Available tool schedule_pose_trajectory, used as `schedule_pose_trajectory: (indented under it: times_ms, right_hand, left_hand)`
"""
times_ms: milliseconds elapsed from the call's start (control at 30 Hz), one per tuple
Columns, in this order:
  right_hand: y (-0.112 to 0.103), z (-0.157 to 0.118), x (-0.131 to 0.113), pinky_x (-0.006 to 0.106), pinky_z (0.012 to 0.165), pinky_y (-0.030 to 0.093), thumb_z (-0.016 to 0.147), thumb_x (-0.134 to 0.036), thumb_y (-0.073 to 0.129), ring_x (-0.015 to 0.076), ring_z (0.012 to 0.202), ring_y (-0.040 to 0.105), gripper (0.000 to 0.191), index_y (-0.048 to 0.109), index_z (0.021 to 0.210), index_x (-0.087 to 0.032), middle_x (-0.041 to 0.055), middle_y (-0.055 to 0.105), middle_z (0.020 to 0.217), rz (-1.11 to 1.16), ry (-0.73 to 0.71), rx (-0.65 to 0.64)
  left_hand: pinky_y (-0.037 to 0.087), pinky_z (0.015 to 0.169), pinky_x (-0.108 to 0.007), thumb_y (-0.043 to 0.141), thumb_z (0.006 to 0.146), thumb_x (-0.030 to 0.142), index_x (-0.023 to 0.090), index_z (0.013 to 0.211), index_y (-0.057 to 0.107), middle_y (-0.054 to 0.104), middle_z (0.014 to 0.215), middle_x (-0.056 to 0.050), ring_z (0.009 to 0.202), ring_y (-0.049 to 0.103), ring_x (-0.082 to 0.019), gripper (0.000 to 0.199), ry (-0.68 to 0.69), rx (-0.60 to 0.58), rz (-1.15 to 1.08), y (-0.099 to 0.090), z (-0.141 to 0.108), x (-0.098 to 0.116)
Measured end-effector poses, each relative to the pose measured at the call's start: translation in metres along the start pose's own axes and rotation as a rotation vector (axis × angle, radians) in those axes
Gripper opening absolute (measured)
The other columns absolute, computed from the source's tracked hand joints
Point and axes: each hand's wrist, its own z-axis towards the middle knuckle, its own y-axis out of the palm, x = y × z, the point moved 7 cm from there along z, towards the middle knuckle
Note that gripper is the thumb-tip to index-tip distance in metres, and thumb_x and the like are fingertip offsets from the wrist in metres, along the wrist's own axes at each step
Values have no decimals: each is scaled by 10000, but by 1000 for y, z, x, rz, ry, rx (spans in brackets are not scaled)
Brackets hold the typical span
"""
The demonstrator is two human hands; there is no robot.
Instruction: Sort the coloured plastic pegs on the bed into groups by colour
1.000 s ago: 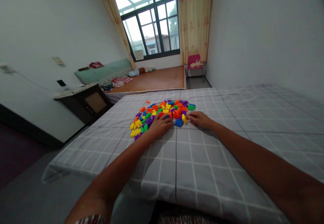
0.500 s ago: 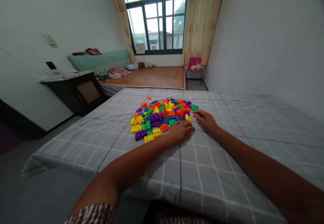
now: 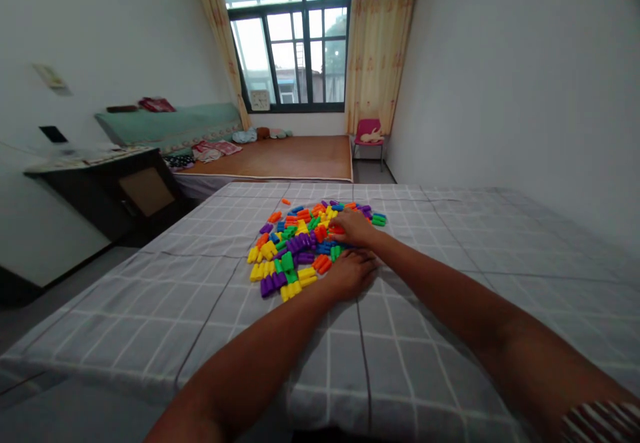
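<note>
A spread of small plastic blocks in purple, yellow, green, orange and blue lies on the checked cloth. My left hand [image 3: 354, 273] rests at the near right edge of the spread, fingers apart and pointing right, close to a green block [image 3: 335, 253]. My right hand [image 3: 353, 227] is over the right part of the blocks, its fingertips at some orange pieces [image 3: 321, 233]; whether it grips one cannot be made out. A purple cluster [image 3: 301, 242] sits in the middle, and yellow blocks [image 3: 291, 289] lie at the near side.
The grey checked cloth [image 3: 425, 309] covers the surface under my arms. Beyond it are a bed [image 3: 300, 156], a pink chair [image 3: 369, 129] and a window. A dark cabinet [image 3: 105, 196] stands at the left, and a white wall runs along the right.
My right hand has moved left from beside the blocks to over them. My left hand stays near the same blocks. The view has shifted somewhat to the right.
</note>
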Motion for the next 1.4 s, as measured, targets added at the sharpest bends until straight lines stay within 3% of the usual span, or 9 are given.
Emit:
schedule_pose_trajectory:
  times_ms: [100,233,367,467,633,833,1067,1267,1400]
  right_hand:
    - [-21,-12,28,342,859,449,790,-320,679,235,1025,584,318,673,1084,-200,97,663,1093,90,38,142]
    - [-40,-64,131,281,729,473,769,-343,669,176,808,623,283,680,995,-171,68,692,936,199,376,244]
    - [-30,-143,229,263,611,455,745,-414,662,172,687,637,266,705,862,-178,54,718,804,236,766,173]
    - [-15,-178,257,268,566,433,755,-419,636,180,630,631,244,712,759,-186,61,713,727,183,844,69]
    - [-15,-186,264,294,632,459,803,-504,586,207,727,640,343,728,791,-192,81,718,787,123,823,77]
    - [-4,-176,250,318,698,514,689,-391,744,192,758,650,389,725,1025,-197,82,724,960,470,543,22]
    - [7,-182,254,345,735,515,645,-344,769,231,816,661,411,729,1027,-197,90,722,963,513,512,-37]
    - [-16,-179,250,360,742,512,778,-479,644,213,792,645,447,683,1107,-179,115,687,1096,289,595,224]
    - [-30,-156,207,345,761,500,855,-422,546,191,752,639,312,706,1000,-197,75,719,953,317,463,283]
  left_hand:
    - [372,1056,-413,425,964,326,245,1266,600,616,1293,-68,1214,525,-223,359,-13,10,-24,-3,-1,0]
    - [393,1045,-413,431,959,310,249,1247,610,605,1306,-66,1202,531,-219,344,-15,-11,-28,-6,0,2]
    - [390,1059,-415,460,943,280,252,1254,605,596,1320,-64,1224,519,-217,345,-28,-15,-21,-9,0,2]
    - [387,1063,-415,470,939,270,256,1263,600,598,1320,-66,1218,525,-214,350,-41,-21,-17,-9,1,2]
    - [378,1071,-404,437,959,280,269,1285,588,592,1331,-56,1229,515,-202,359,-67,-33,-14,-10,0,1]
    - [368,1076,-414,436,961,283,270,1286,586,590,1332,-58,1232,512,-205,359,-69,-46,-15,-7,0,0]
    - [366,1081,-415,454,948,259,256,1267,596,590,1336,-62,1257,500,-206,349,-65,-48,-34,-10,2,3]
    - [347,1098,-433,413,972,302,258,1246,608,606,1318,-56,1252,510,-200,339,-123,-27,-37,-9,1,2]
    - [312,1120,-458,409,974,307,262,1228,611,619,1299,-49,1255,507,-200,329,-160,17,-30,-10,0,0]
